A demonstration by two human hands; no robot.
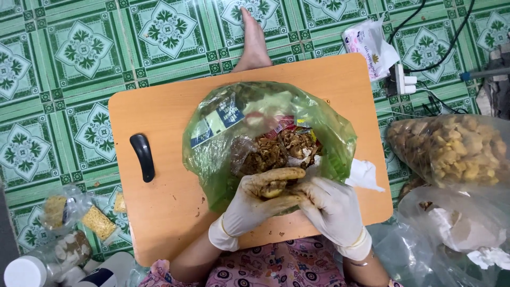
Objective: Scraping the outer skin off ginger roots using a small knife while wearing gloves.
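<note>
Both my hands wear soiled white gloves and meet over the near edge of a green plastic bag [212,149]. My left hand [255,199] and my right hand [329,204] together grip a small yellowish-brown piece [273,190] between the fingers. The bag lies open on a small orange table [159,202] and holds brown peelings and wrappers [281,149]. A crumpled white tissue [364,172] lies by the bag's right side.
A black handle [143,157] sits on the table's left part. A clear bag of yellowish pieces [457,151] lies at right, more clear bags [451,234] below it. Small packets [98,222] and jars [69,250] lie lower left. A bare foot [254,42], a power strip [401,79] and cables rest on green tiles.
</note>
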